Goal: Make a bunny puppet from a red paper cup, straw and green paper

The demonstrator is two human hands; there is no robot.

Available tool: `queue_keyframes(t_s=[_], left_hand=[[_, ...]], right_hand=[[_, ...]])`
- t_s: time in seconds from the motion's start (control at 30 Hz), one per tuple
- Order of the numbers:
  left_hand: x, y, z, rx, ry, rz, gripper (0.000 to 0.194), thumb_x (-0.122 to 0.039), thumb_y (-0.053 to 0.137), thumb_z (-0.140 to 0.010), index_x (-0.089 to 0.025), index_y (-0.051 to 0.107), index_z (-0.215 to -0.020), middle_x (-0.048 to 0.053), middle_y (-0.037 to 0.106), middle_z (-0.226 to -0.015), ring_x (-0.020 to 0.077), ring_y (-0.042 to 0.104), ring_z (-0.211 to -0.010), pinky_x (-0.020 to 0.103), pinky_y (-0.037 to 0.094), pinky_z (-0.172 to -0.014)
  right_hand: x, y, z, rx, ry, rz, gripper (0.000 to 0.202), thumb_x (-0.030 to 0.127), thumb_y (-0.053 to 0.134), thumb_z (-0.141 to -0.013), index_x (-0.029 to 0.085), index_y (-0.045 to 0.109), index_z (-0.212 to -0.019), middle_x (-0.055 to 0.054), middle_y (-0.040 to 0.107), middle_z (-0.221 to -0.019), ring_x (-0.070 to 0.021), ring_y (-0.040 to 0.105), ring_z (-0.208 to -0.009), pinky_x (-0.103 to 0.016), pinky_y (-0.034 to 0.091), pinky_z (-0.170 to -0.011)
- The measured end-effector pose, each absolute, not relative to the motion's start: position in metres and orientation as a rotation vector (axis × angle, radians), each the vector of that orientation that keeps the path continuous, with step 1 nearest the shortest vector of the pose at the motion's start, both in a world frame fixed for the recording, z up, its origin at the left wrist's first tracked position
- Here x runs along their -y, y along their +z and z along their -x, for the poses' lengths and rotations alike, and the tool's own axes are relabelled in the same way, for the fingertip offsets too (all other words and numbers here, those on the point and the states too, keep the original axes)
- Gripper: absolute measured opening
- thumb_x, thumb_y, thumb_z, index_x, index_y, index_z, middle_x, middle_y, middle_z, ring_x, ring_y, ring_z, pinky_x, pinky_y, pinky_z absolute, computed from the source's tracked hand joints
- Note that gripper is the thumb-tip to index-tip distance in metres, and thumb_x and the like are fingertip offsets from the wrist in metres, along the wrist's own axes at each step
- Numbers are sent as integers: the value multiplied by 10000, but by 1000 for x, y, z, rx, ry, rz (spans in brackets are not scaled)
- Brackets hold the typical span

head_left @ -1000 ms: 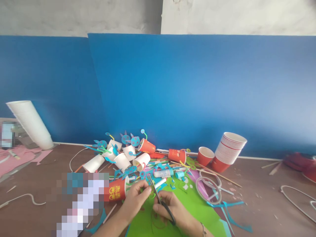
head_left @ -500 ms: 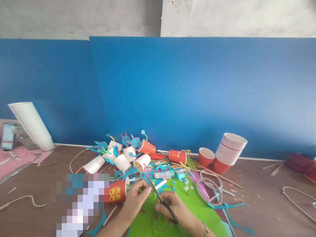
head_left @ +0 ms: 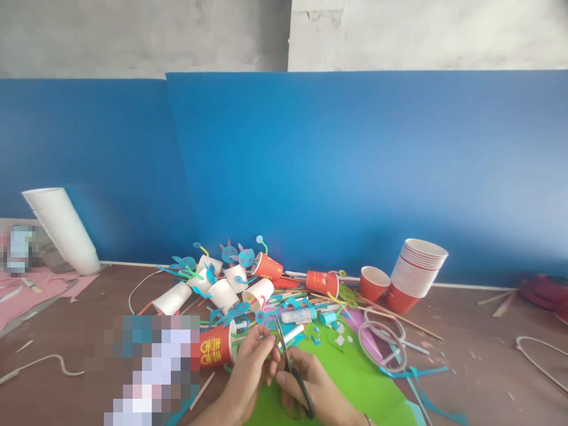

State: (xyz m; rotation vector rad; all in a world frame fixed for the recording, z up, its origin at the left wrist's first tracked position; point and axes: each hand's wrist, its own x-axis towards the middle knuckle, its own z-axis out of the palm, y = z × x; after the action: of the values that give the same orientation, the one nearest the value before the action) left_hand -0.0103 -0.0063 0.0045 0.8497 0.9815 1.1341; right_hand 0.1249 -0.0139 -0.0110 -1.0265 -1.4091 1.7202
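My right hand [head_left: 313, 378] grips black-handled scissors [head_left: 303, 390], their narrow metal blades pointing up and away from me. Close beside the blades, the fingertips of my left hand [head_left: 248, 370] are pinched on a small green paper piece [head_left: 276, 339], mostly hidden by the fingers. Under both hands lies a large bright green paper sheet [head_left: 355, 373]. Just left of my left hand, a red paper cup [head_left: 212, 345] with yellow characters rests on its side. A glue stick [head_left: 298, 315] and a white marker [head_left: 293, 336] lie beyond the blades.
White cups [head_left: 223, 294] with blue paper cutouts and straws lie toward the blue panel [head_left: 346, 165]. A leaning cup stack [head_left: 417, 269] stands back right beside a red cup [head_left: 374, 284]. Tape rings [head_left: 382, 346] lie right. A tall white cup stack [head_left: 66, 231] leans far left.
The scissors have turned more upright, and my hands have come closer together around the small green piece. The whole view has shifted slightly.
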Motion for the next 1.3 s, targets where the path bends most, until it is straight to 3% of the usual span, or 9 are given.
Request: queue_keyframes(t_s=[0.13, 0.27, 0.53, 0.83, 1.03, 1.3], left_hand=[[10, 10, 9, -957, 1105, -845, 303, -447, 602, -745, -192, 437, -745, -51, 557, -602, 42, 380, -432, 165, 239, -410], [12, 9, 9, -984, 1092, -880, 303, -443, 586, -758, -191, 423, -717, -70, 499, -574, 36, 342, -441, 168, 167, -415], [10, 0, 8, -1013, 1122, -877, 333, -454, 597, -732, -198, 387, -695, -102, 413, -531, 23, 293, -414, 169, 145, -413], [8, 0, 8, -1038, 1132, -910, 246, -389, 551, -720, -205, 389, -724, -31, 602, -635, 33, 376, -412, 160, 187, -384], [6, 0, 9, -979, 1138, -884, 259, -374, 604, -676, -198, 419, -723, -55, 559, -572, 30, 357, -393, 158, 140, -372], [10, 7, 9, -951, 1138, -815, 275, -370, 640, -667, -192, 436, -713, -38, 603, -605, 36, 371, -407, 172, 188, -413]], right_hand=[[15, -10, -122, 1413, 1709, 1024, 475, 580, 680, -673, 153, 518, -806, 55, 540, -490, -57, 451, -356, -146, 320, -326], [16, -9, -123, 1386, 1698, 1025, 485, 592, 679, -661, 170, 489, -806, 61, 541, -479, -60, 445, -347, -146, 310, -317], [14, -16, -125, 1425, 1662, 1028, 433, 551, 660, -701, 163, 491, -797, 48, 560, -474, -53, 437, -330, -141, 303, -317], [12, -15, -125, 1405, 1651, 1011, 433, 526, 695, -667, 151, 513, -781, 51, 548, -476, -51, 438, -348, -144, 308, -333], [11, -17, -125, 1434, 1686, 991, 405, 504, 696, -678, 154, 524, -785, 66, 526, -447, -54, 433, -341, -143, 304, -329], [11, -16, -125, 1456, 1677, 982, 415, 522, 684, -686, 155, 518, -786, 65, 525, -457, -55, 427, -338, -148, 300, -325]])
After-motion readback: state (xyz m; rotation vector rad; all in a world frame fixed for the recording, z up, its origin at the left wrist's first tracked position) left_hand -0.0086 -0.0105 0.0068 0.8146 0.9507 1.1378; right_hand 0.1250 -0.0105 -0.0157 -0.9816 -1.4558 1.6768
